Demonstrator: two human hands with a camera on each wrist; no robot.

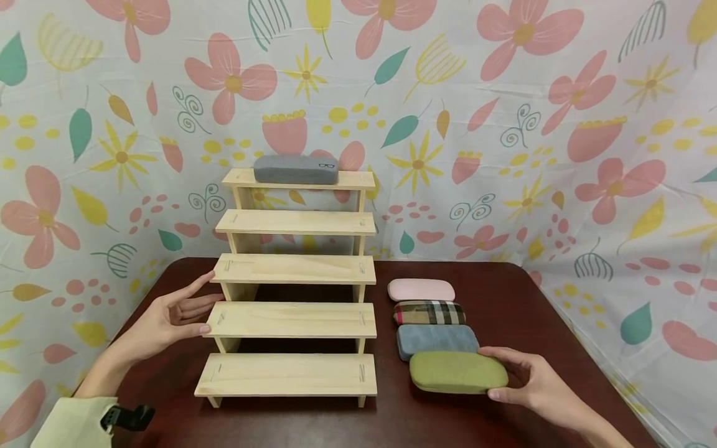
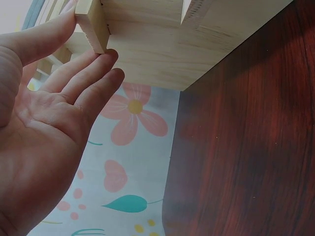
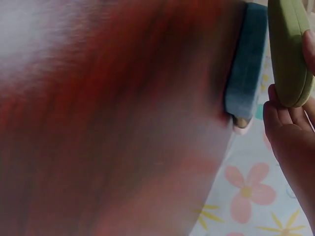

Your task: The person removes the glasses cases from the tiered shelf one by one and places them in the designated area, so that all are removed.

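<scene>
Our right grip (image 1: 534, 387) pinches the olive-green, rounded oblong case (image 1: 456, 372) at its right end.
The case is right of the pale wooden five-tier rack (image 1: 288, 319) and looks raised off the glossy dark red-brown counter (image 1: 280, 429); we judge the step in hand to be lifting it. Behind it we see a dusty-blue oblong case (image 1: 437, 340), a tartan case (image 1: 442, 313) and a pale pink rounded case (image 1: 421, 290), while a grey oblong case (image 1: 295, 169) rests on the rack's top tier. Our left grip (image 1: 168, 320) is spread, fingertips touching the rack's left side, presumably steadying it. The next move, we think, calls for a firm pinch and a level lift clear of the blue case.
</scene>
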